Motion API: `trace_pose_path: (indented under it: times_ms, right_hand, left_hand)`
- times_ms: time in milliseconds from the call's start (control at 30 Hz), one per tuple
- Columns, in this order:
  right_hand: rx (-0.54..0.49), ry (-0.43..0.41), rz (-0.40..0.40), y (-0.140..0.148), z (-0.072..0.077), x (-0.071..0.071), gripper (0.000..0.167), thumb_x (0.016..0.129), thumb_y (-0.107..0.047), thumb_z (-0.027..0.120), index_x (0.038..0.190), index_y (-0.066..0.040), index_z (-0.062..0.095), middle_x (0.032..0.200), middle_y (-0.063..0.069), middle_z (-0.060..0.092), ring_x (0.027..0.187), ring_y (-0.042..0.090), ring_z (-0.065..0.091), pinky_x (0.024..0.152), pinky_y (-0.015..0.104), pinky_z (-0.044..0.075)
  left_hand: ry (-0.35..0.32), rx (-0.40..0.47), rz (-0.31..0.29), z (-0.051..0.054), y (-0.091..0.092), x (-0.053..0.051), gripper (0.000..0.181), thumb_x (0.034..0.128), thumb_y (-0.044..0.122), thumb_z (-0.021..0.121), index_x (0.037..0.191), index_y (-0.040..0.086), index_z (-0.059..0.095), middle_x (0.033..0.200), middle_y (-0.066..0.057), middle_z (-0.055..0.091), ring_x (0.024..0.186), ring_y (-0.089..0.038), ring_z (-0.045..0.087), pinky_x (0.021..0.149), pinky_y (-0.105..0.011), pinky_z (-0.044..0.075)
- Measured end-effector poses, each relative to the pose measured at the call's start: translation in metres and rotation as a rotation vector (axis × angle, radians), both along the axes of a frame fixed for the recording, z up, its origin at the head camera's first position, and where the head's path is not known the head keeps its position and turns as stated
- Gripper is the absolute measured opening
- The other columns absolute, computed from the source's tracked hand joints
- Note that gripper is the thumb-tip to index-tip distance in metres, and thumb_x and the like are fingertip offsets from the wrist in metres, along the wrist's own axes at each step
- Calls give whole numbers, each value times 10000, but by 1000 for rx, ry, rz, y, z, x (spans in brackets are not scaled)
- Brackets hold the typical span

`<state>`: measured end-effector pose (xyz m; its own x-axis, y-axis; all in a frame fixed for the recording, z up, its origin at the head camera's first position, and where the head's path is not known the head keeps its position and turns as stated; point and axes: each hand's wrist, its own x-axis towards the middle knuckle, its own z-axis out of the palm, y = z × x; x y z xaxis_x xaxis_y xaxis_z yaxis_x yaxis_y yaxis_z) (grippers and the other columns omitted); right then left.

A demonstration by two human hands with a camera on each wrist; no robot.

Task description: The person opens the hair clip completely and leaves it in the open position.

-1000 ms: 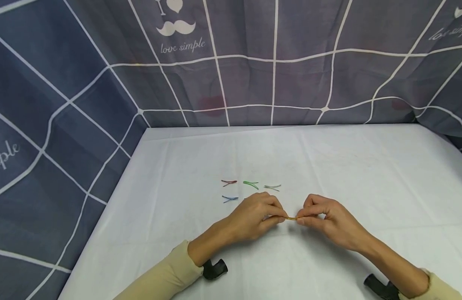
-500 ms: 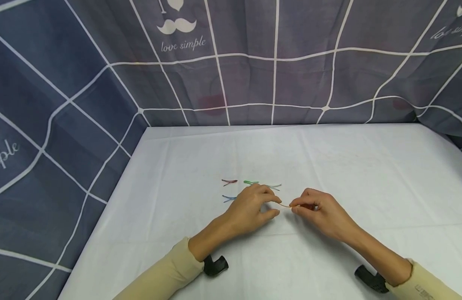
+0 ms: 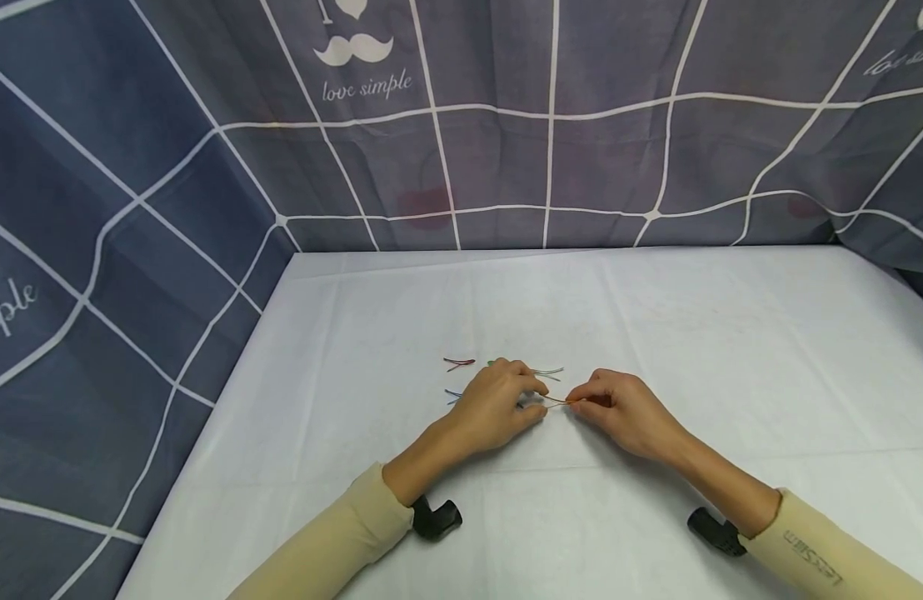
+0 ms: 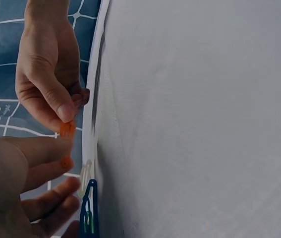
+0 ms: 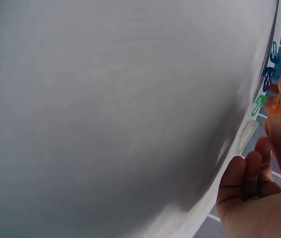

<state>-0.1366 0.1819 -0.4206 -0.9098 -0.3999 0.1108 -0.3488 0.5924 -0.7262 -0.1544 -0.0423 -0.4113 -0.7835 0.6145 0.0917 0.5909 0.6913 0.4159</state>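
Observation:
An orange snap hair clip [image 3: 556, 402] is held just above the table between the two hands, its two arms sprung apart. The right hand [image 3: 622, 411] pinches one end between thumb and fingers. At the other end the left hand [image 3: 491, 408] has its thumb and index finger spread apart, close to the clip's arms. From the left wrist view, a left finger covers the middle of the orange clip [image 4: 67, 130]; whether it presses there is unclear. Behind the hands lie a red clip [image 3: 459, 364], a pale clip [image 3: 547, 373] and a blue clip [image 3: 452, 393], partly covered by the left hand.
A green clip [image 5: 259, 105] and a dark blue clip [image 5: 267, 78] also lie on the white-covered table [image 3: 731, 333]. Grid-patterned curtains [image 3: 499, 158] border the back and sides. Black wrist cameras [image 3: 436, 518] sit under both sleeves.
Both hands have shifted left and away from the person with the orange clip. The left thumb and finger, which pinched it, have parted, and the clip's arms now show spread.

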Motion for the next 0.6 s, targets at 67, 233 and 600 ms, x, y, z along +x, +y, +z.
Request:
trace_pose_path:
  times_ms: [67,233,600]
  right_hand:
    - [10,-3,6,0,-1,-1,129,868,-25,728,946,-114,780,789,-103,617,723,66,544,671,251,451]
    - [27,-15,0,-2,-1,-5,120,874,-43,728,966,-98,782,795,-99,629,735,74,549,672,255,448]
    - [42,5,-10,-1,-5,-9,138,864,-12,724,972,-75,782,782,-92,637,718,74,547,655,260,443]
  left_hand:
    - [-2,-19,-3,-1,0,-1,205,910,238,709,1088,149,759,1078,5,660,993,-196,571,870,-327,449]
    - [0,-37,-9,-4,1,-5,201,916,241,710,1088,151,762,1064,8,661,986,-191,574,856,-325,453]
    - [-9,-56,-10,-5,2,-7,220,922,248,706,1107,142,756,1034,26,667,951,-154,594,826,-283,454]
